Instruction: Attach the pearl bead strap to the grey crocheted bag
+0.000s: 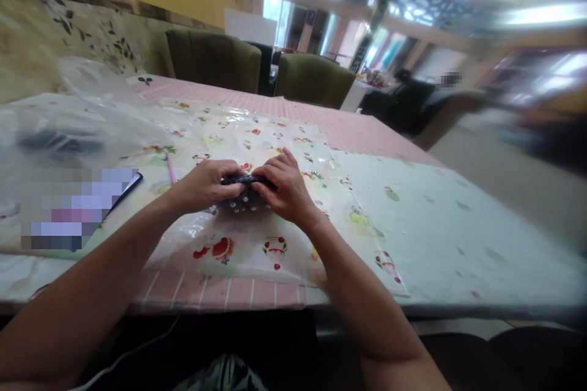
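Dark beaded piece [245, 195] sits on clear printed plastic sheet [257, 244] over pink striped table [220, 293], green chairs [215, 58] behind. Left hand [206, 184] and right hand [284, 186] both pinch it between them.

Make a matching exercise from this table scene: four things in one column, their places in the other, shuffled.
Things:
1. dark studded piece
2. pink stick
3. clear plastic bag
4. green chairs

Places:
a. beyond the table's far edge
b. far left of the table
c. between left hand and right hand
d. just left of the left hand

Pairs: 1-c, 2-d, 3-b, 4-a
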The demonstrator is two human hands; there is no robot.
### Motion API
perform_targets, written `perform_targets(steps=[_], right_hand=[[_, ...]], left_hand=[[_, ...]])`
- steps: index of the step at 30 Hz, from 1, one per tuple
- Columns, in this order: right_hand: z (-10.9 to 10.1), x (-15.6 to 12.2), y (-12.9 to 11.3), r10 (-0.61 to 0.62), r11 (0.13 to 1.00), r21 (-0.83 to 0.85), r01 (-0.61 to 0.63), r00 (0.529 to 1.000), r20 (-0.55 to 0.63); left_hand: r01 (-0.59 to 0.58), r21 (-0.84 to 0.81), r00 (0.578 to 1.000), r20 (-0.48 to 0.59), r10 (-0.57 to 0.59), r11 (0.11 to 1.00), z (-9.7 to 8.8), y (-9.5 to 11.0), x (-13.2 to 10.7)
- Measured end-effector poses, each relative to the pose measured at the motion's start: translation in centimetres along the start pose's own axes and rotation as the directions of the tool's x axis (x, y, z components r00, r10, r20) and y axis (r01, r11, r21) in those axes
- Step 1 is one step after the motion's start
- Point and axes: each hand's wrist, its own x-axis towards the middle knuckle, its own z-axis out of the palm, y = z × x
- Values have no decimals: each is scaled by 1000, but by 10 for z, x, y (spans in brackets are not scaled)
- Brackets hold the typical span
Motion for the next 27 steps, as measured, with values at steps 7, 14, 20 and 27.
perform_targets(steps=[7,14,20,27], right_hand=[[-4,2,6,31,993,112,-37,998,54],[-7,2,8,66,988,136,-78,993,93],[-12,3,7,45,986,152,-66,990,135],[-13,3,6,48,984,163,-78,983,179]], left_hand=[[-65,10,998,-14,65,998,3,1,1],[-87,21,994,-56,89,996,8,2,-1],[-136,47,991,-16,136,990,6,2,-2],[-182,107,983,8,182,977,7,4,-2]])
